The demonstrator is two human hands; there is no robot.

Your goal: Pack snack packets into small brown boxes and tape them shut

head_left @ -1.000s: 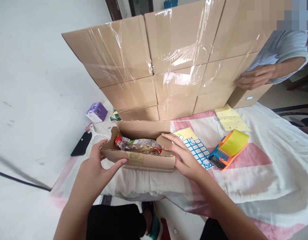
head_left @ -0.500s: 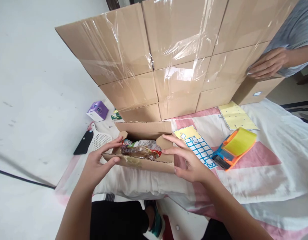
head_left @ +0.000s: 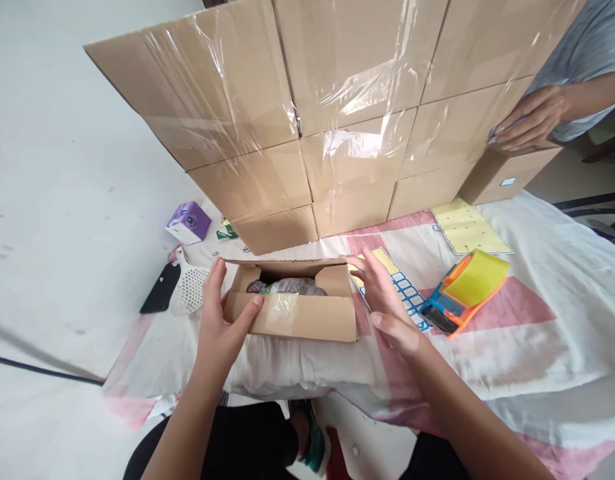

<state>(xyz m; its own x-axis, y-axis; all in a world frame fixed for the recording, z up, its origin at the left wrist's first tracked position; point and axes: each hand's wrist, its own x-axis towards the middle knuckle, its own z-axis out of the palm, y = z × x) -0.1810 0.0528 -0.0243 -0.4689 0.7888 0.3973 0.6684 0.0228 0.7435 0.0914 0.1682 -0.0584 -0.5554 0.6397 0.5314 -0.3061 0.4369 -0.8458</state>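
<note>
A small cardboard box (head_left: 312, 320) lies on the cloth in front of me, its front flap leaning inward and its back flap up. Inside, a printed plastic packet (head_left: 293, 287) is partly hidden by the front flap. My left hand (head_left: 227, 310) grips the box's left end, thumb on the front flap and fingers along the left side. At the right end my right hand (head_left: 387, 297) is spread, its fingertips close to the back flap's corner; whether they touch it I cannot tell. Just beyond that hand lies an orange and blue tape dispenser (head_left: 464, 293) with yellow tape.
Behind the box stands a wall of taped cardboard boxes (head_left: 357, 160). Sticker sheets (head_left: 470, 227) lie on the cloth at right. A purple box (head_left: 188, 222), white perforated scoop (head_left: 190, 287) and black phone-like object (head_left: 160, 289) are at left. Another person's hand (head_left: 532, 120) is over a box at upper right.
The box's front flap has been folded inward over part of the packet. My right hand has come off the right end and moved right. The view has shifted slightly.
</note>
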